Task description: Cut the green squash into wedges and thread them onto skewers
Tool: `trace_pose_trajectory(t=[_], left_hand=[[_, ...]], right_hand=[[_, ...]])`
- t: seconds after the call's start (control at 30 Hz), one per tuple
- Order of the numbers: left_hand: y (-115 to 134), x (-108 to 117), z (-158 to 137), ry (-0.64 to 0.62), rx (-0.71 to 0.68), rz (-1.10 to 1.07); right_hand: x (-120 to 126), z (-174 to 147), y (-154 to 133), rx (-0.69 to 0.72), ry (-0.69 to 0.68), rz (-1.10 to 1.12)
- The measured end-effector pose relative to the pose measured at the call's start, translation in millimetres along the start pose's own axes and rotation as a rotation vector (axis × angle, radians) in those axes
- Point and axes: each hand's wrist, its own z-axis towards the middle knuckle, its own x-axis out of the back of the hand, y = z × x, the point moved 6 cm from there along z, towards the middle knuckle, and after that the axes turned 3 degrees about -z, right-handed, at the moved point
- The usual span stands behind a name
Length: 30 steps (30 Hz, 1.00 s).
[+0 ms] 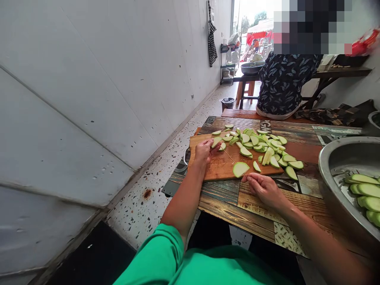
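My right hand (263, 188) pinches the near end of a thin wooden skewer (228, 154). One half-round zucchini slice (240, 170) is threaded on the skewer close to those fingers. At the skewer's far end, my left hand (204, 151) has its fingers closed on another zucchini slice (216, 142); whether the tip has entered that slice I cannot tell. Both hands are over a wooden cutting board (216, 170). Many loose zucchini pieces (249, 138) lie heaped across its far right part and spill onto the patterned table (228, 194).
At the right stands a large metal basin (326, 158) with zucchini skewers (368, 190) inside. Beyond the table, a person in a dark patterned shirt (285, 79) sits on a bench (237, 113). A white wall (118, 79) runs along the left, with a bin (228, 103) farther back.
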Motion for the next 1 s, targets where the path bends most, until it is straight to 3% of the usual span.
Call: trace_pose_trajectory(t=[1.0], left_hand=[[-2.3, -5.3, -1.4, -0.067, -0.052, 0.093]], right_hand=[[-5.1, 0.2, 2.9, -0.079, -0.069, 0.129]])
